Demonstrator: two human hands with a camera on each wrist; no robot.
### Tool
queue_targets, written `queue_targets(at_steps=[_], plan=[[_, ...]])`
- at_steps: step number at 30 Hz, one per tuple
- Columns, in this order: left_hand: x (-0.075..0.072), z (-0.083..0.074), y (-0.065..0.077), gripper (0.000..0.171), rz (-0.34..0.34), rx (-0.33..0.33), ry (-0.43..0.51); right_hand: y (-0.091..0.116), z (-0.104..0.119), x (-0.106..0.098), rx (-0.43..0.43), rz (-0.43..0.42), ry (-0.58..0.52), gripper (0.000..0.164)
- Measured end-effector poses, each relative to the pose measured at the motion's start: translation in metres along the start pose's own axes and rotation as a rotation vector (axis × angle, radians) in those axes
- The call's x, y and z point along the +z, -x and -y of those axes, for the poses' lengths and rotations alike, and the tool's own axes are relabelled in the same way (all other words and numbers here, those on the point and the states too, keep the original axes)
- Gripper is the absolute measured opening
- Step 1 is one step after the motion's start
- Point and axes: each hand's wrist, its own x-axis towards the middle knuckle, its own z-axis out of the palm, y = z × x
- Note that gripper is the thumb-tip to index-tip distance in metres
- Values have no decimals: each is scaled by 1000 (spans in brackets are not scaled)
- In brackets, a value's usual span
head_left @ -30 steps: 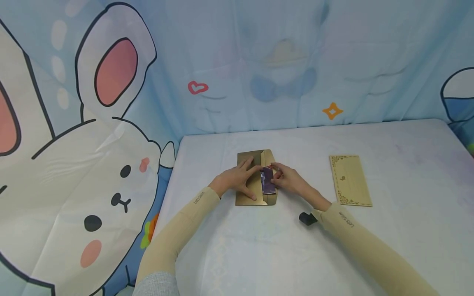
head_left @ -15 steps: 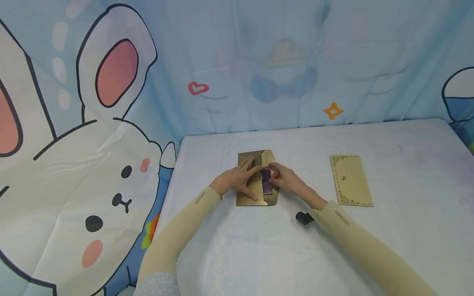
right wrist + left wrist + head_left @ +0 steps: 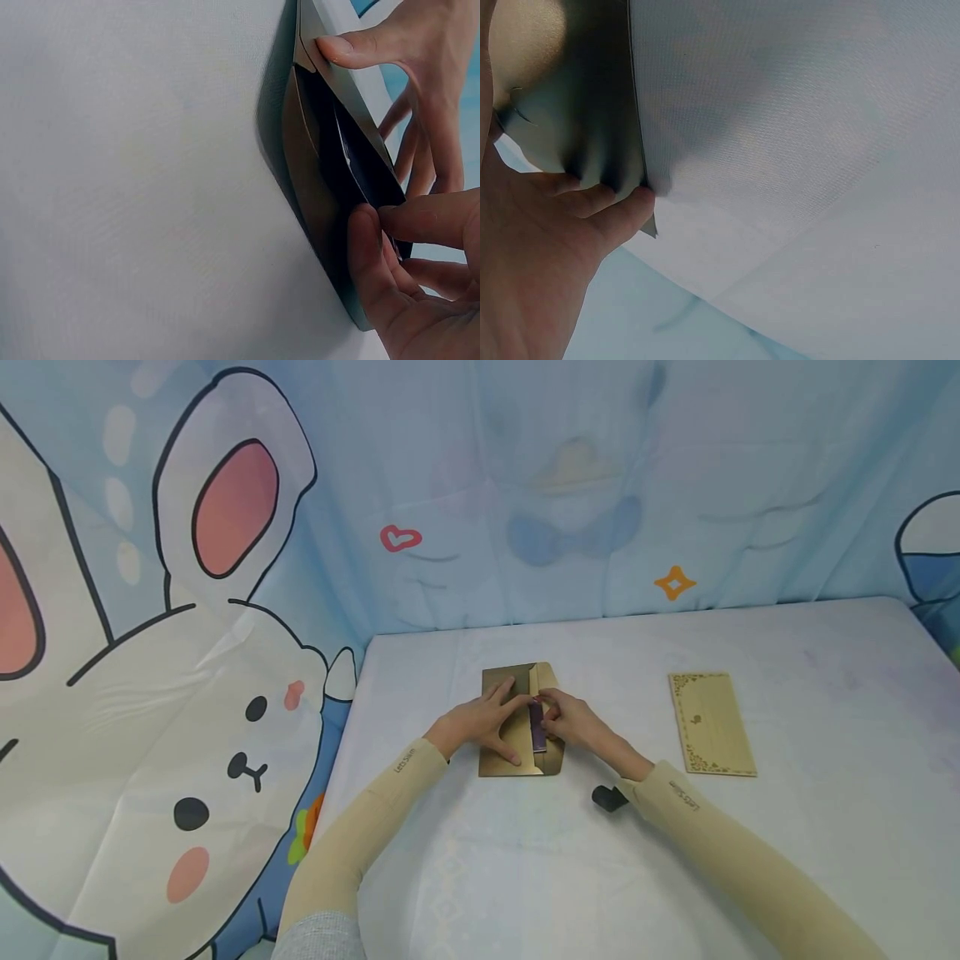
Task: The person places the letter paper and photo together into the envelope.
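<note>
A gold envelope (image 3: 517,731) lies on the white table, its flap folded out to the right. My left hand (image 3: 477,720) rests on it with fingers and thumb spread, pressing it down; in the left wrist view the fingertips (image 3: 634,210) reach its edge. A dark purple card (image 3: 537,731) sits partly inside the envelope's mouth, only a narrow strip showing. With thumb and index finger, my right hand (image 3: 573,718) pinches the card's outer edge. In the right wrist view the envelope's mouth (image 3: 307,112) gapes, with the card (image 3: 364,161) inside it.
Another gold envelope or card with an ornate border (image 3: 712,724) lies to the right on the table. A black piece (image 3: 609,798) hangs by the right cuff. Behind the table's far edge hangs a blue curtain (image 3: 450,585); a rabbit print (image 3: 217,727) covers the left side.
My right hand has moved left, sliding the purple card deeper into the envelope, so less of it shows. The left hand has stayed in place on the envelope.
</note>
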Motion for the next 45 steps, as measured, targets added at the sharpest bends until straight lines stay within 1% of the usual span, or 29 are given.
queue_targets(at_steps=[7, 14, 19, 31, 35, 45], plan=[[-1, 0, 1, 115, 9, -4, 12, -1, 5, 0, -1, 2, 19, 59], [-1, 0, 0, 115, 12, -10, -3, -3, 7, 0, 0, -4, 26, 58], [-2, -1, 1, 114, 13, -8, 0, -4, 9, 2, 9, 1, 13, 59], [1, -1, -1, 117, 13, -19, -14, -9, 12, 8, 40, 14, 43, 60], [1, -1, 0, 117, 19, -23, -18, -9, 14, 8, 41, 23, 41, 57], [-1, -2, 0, 115, 29, -35, -22, -10, 12, 8, 48, 33, 58, 57]])
